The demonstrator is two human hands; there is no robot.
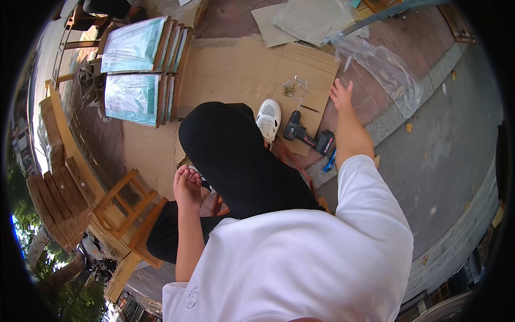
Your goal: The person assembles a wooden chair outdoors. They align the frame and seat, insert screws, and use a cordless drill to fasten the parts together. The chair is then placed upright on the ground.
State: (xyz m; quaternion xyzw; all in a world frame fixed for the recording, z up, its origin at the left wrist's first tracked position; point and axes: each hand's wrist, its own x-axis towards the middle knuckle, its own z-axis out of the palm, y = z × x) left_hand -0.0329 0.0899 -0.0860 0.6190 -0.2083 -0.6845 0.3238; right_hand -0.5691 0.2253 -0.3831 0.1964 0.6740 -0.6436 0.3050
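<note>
My right hand is held out over the right edge of the cardboard, fingers spread and nothing in them. Near it lie a small pile of brass-coloured screws and several thin silver metal pieces. Closer to me, a black cordless drill rests on its side, with a blue-handled tool beside its battery. My left hand hovers beside my left knee, its fingers curled in; whether anything small is in them cannot be seen.
Flattened cardboard covers the paving ahead. Two stacks of film-wrapped panels stand at the far left. Wooden frames and curved wooden boards are on the left. Clear plastic sheeting lies at the right, beside a stone kerb.
</note>
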